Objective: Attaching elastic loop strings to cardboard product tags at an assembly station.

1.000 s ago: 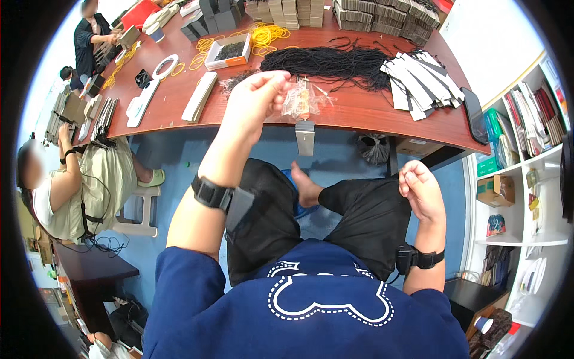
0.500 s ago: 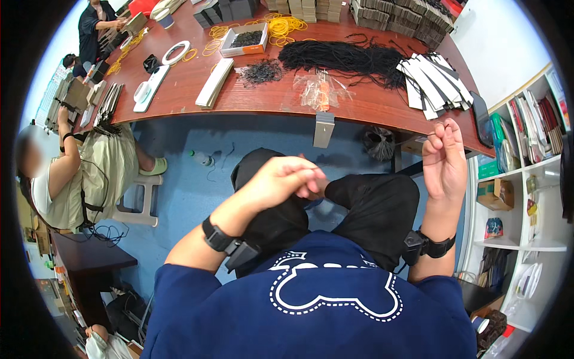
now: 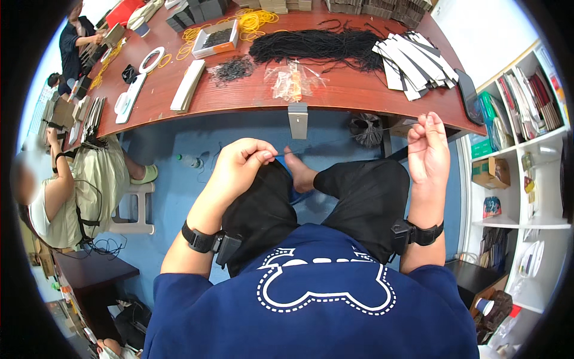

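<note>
My left hand [image 3: 238,169] is over my lap, thumb and forefinger pinched on the end of a thin dark cord [image 3: 290,153]. Off to the right, below the table edge, my right hand [image 3: 428,154] is raised with its fingertips pinched on a thin dark strand too. The span between the hands is too fine to follow all the way, so whether it is one cord I cannot tell. On the table beyond lies a thick bundle of black cords [image 3: 317,48]. A grey-white card strip [image 3: 298,122] hangs over the table's front edge, between the hands.
The red-brown table [image 3: 239,99] carries white and black card strips [image 3: 415,66], a box of small black pieces [image 3: 215,39], a clear plastic bag [image 3: 293,84] and yellow cords [image 3: 257,21]. A shelf unit [image 3: 520,161] stands right; a seated person [image 3: 60,179] works at left.
My left hand has moved left and slightly up, pulling away from my right hand, its pinch now plain to see. The view has shifted, so the table things appear further left and higher.
</note>
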The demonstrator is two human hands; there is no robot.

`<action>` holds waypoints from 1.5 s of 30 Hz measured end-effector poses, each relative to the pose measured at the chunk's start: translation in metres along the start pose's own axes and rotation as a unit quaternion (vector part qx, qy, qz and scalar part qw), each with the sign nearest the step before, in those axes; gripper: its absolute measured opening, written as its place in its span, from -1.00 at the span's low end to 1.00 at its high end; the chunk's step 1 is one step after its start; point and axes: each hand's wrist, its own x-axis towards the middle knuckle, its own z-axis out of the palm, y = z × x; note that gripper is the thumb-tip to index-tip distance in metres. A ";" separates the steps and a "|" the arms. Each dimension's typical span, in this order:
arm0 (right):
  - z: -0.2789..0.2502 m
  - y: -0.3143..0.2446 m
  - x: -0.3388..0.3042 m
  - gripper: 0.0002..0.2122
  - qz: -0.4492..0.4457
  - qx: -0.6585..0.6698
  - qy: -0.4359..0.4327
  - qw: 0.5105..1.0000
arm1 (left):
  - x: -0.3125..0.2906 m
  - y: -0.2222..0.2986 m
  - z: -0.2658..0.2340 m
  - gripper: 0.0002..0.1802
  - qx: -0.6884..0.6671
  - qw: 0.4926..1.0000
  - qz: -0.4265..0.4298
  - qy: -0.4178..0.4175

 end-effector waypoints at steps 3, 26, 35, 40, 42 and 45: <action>-0.006 0.004 0.001 -0.93 -0.024 -0.018 0.010 1.000 | -0.003 0.011 0.004 -0.95 0.101 0.990 0.098 -0.005; 0.043 0.072 -0.055 -0.82 0.212 -0.212 -0.214 0.930 | -0.006 0.043 0.053 -0.86 0.064 0.990 0.107 -0.071; 0.055 0.069 -0.060 -0.86 0.267 -0.265 -0.204 0.904 | -0.006 0.038 0.049 -0.93 0.124 0.978 0.166 -0.036; 0.053 0.079 -0.068 -0.88 0.131 -0.329 -0.248 0.902 | -0.007 0.031 0.049 -0.93 -0.046 0.996 0.024 -0.075; 0.060 0.078 -0.066 -0.92 -0.003 -0.451 -0.260 0.854 | -0.005 0.028 0.046 -0.93 -0.054 0.994 0.007 -0.092; 0.059 0.081 -0.061 -0.94 -0.248 -0.501 -0.334 0.759 | -0.006 0.026 0.042 -0.94 -0.179 0.978 -0.025 -0.102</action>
